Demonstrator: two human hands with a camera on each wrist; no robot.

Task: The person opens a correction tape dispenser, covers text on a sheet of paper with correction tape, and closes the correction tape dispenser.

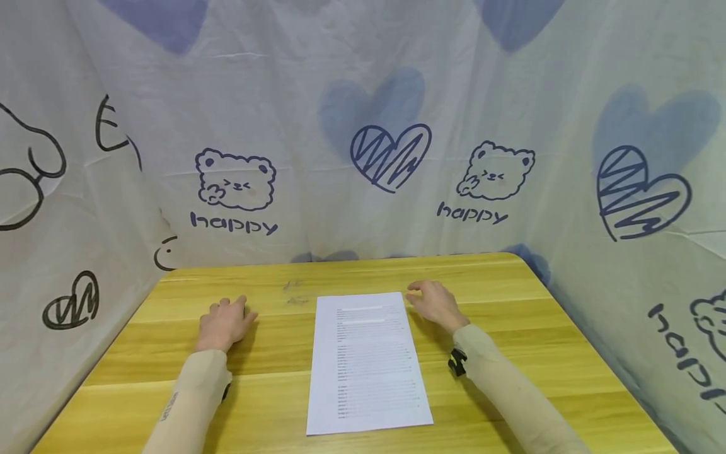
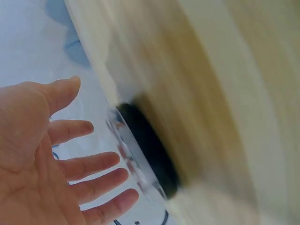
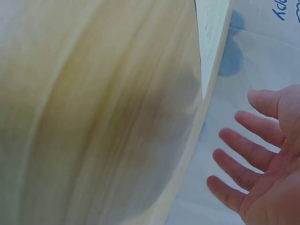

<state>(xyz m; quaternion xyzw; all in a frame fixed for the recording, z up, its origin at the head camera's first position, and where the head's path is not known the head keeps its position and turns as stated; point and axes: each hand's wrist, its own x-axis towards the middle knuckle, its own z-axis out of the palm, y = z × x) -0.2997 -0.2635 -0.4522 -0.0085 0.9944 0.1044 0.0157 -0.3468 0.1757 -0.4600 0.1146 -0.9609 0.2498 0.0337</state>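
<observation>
A printed white sheet of paper [image 1: 363, 366] lies flat in the middle of the wooden table. To its left my left hand [image 1: 221, 325] hovers with fingers spread and loosely extended. Close to those fingertips, in the left wrist view, a small black object with a shiny silvery or clear side [image 2: 147, 150] rests on the tabletop; blur hides its kind, and the left hand mostly covers it in the head view. Beside the paper's upper right corner is my right hand [image 1: 437, 304]. Its fingers [image 3: 248, 145] are relaxed and apart, holding nothing.
The yellow wood-grain table [image 1: 272, 403] has rounded far corners. Pale curtains [image 1: 317, 208] printed with hearts and bears hang behind it and along both sides. Faint grey marks [image 1: 295, 293] show on the tabletop left of the paper's top. A dark wrist device [image 1: 457, 362] sits on the right wrist.
</observation>
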